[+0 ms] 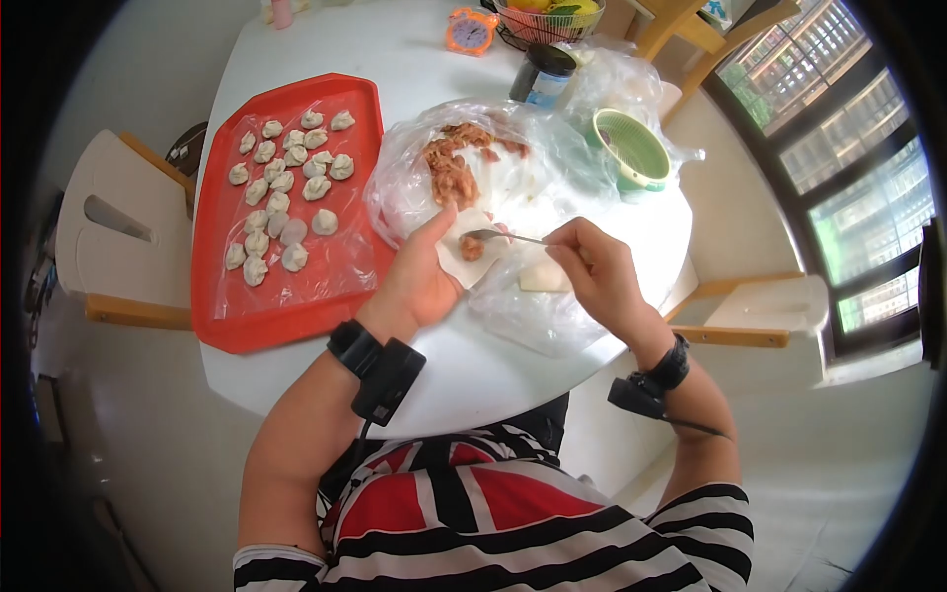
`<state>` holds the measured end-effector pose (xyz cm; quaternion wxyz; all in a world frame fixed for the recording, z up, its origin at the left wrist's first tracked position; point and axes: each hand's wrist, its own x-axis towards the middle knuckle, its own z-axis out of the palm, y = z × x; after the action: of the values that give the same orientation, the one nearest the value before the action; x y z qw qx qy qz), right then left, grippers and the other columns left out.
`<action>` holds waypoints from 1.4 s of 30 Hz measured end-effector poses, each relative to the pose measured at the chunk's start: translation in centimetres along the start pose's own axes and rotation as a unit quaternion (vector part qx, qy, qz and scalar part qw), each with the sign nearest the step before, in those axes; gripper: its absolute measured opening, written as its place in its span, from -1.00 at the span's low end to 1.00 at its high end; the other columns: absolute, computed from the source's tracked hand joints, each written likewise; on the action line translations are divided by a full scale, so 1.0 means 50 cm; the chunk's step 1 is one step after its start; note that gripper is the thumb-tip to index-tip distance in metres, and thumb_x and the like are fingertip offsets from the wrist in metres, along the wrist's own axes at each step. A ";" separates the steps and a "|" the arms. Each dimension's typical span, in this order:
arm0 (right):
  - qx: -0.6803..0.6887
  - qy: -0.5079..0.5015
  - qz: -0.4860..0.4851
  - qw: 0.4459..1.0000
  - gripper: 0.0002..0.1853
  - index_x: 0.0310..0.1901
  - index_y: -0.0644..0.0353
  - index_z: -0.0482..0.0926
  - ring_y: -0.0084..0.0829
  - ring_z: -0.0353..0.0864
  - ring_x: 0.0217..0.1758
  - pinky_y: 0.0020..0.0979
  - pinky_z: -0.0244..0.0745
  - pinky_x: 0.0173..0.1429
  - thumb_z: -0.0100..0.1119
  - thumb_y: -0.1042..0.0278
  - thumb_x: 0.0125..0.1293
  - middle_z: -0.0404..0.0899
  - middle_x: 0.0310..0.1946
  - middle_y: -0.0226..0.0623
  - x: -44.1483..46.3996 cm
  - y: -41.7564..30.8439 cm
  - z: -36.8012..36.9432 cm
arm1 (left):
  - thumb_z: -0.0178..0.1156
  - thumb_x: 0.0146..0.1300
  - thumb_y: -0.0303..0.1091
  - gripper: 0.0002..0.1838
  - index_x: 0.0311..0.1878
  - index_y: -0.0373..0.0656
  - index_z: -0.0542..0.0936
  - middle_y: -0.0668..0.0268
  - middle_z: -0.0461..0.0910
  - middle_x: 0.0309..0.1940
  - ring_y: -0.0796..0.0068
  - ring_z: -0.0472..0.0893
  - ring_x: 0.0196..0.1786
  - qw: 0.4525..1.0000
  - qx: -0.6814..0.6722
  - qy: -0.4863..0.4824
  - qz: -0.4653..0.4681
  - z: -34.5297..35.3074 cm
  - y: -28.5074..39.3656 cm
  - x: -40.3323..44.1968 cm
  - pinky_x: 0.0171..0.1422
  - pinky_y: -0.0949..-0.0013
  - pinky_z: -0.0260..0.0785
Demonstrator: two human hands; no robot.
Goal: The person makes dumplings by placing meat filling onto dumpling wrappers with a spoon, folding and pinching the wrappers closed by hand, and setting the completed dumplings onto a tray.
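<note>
My left hand (426, 276) holds a thin dumpling wrapper (462, 264) with its thumb over the edge. A small lump of minced meat (473, 248) lies on the wrapper. In my right hand (597, 271) is a small metal spoon (513, 237), pinched by the handle, its tip at the meat. Behind the hands, more minced meat filling (454, 178) sits in an open clear plastic bag (395, 163). A stack of wrappers (545, 277) lies in another plastic bag (538, 321) below my right hand.
A red tray (222, 306) at the left bears several folded dumplings (317, 187) on plastic film. At the back right stand a green colander (631, 148), a dark-lidded jar (543, 74) and a fruit basket (552, 25). An orange clock (471, 32) is beside the basket.
</note>
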<state>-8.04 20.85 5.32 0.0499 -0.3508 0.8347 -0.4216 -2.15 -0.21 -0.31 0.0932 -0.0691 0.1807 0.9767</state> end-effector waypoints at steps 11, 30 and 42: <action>-0.191 0.092 -0.272 0.939 -0.83 -0.24 0.21 0.56 -0.26 0.50 -0.43 -0.33 0.43 -0.36 0.26 0.65 0.13 0.52 -0.47 -0.25 -0.003 -0.001 0.005 | -0.25 0.54 -0.08 -0.48 0.25 -0.37 0.33 -0.06 0.48 0.15 0.10 0.51 0.22 1.000 0.007 0.015 0.002 -0.007 0.001 0.004 0.38 0.14 0.34; -0.149 0.098 -0.069 0.982 -0.96 -0.27 0.20 0.52 -0.08 0.58 -0.35 -0.20 0.45 -0.28 0.16 0.49 0.26 0.58 -0.42 -0.12 0.097 0.031 0.013 | 0.05 0.40 -0.35 -0.67 0.18 -0.23 0.46 0.24 0.57 0.07 0.39 0.59 0.11 0.988 0.130 0.059 -0.061 0.000 -0.021 -0.009 0.20 0.25 0.48; 0.089 -0.093 0.169 0.977 -0.88 -0.29 0.34 0.59 -0.63 0.37 -0.62 -0.53 0.23 -0.56 0.17 0.45 0.27 0.48 -0.60 -0.41 0.132 0.060 0.026 | 0.08 0.38 -0.37 -0.68 0.15 -0.27 0.47 0.27 0.60 -0.05 0.48 0.61 0.00 0.985 0.150 0.061 -0.057 -0.006 -0.023 -0.006 0.07 0.38 0.52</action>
<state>-14.13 17.04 3.68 0.2291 -0.2368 0.8326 -0.4452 -1.61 0.67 -0.92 0.1471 -0.1244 0.3261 0.9255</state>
